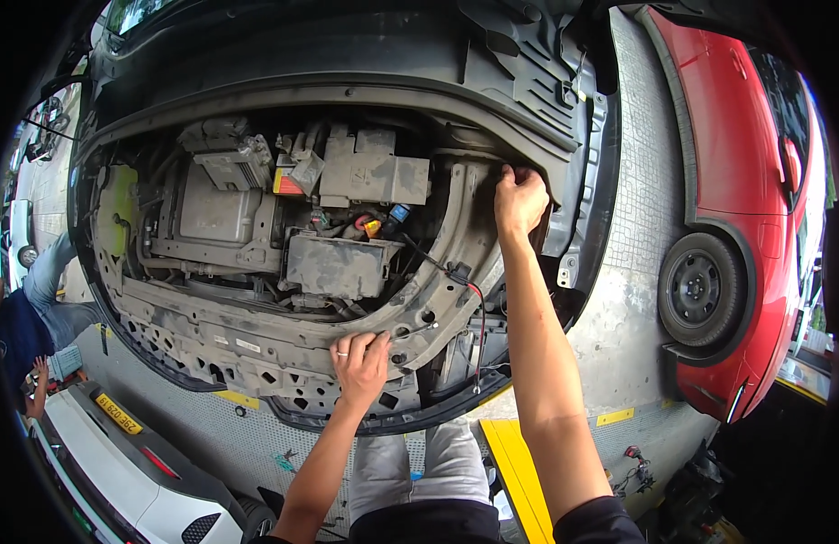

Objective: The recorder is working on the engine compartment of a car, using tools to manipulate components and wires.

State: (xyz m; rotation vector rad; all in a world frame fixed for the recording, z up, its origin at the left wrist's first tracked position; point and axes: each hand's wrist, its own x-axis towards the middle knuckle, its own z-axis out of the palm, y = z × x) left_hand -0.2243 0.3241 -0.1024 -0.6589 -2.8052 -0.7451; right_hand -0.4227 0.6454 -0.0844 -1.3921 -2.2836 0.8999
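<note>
An open engine bay of a car lies before me, dusty inside. My left hand, with a ring on one finger, rests on the metal front panel, its fingers a little bent and apart. At the far right of the bay, my right hand reaches to the fender edge. Its fingers and thumb are pinched together; whatever they grip is hidden. Between the hands, a black and red cable crosses the curved metal rail and hangs over the front.
In the bay sit a grey box cover, a dark box and a metal-cased unit. A red car stands right, a white car lower left. A person is at left. A yellow beam lies below.
</note>
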